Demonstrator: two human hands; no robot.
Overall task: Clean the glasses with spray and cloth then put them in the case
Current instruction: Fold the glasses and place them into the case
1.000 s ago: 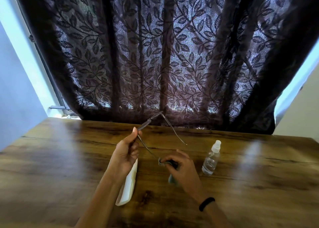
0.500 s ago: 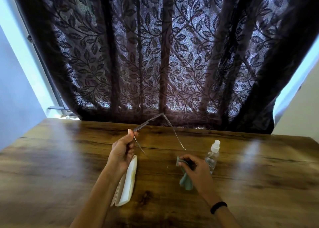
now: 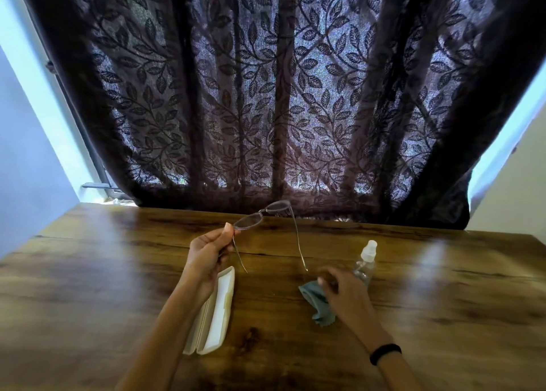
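My left hand (image 3: 206,253) pinches the thin-framed glasses (image 3: 260,214) at the left hinge and holds them above the table, temples unfolded and pointing toward me. The blue-green cloth (image 3: 314,302) lies crumpled on the wood, partly under my right hand (image 3: 344,291). That hand is blurred, with its fingers loose over the cloth and close to the clear spray bottle (image 3: 366,262), which stands upright with a white cap. The white glasses case (image 3: 217,311) lies open on the table below my left wrist.
The wooden table (image 3: 118,287) runs back to a dark leaf-patterned curtain (image 3: 280,109) hanging over a window. Pale walls stand at both sides. A black band is on my right wrist (image 3: 385,353).
My right hand left the glasses and moved right with the cloth, which now lies on the table. My left hand turned the glasses so the lenses show more.
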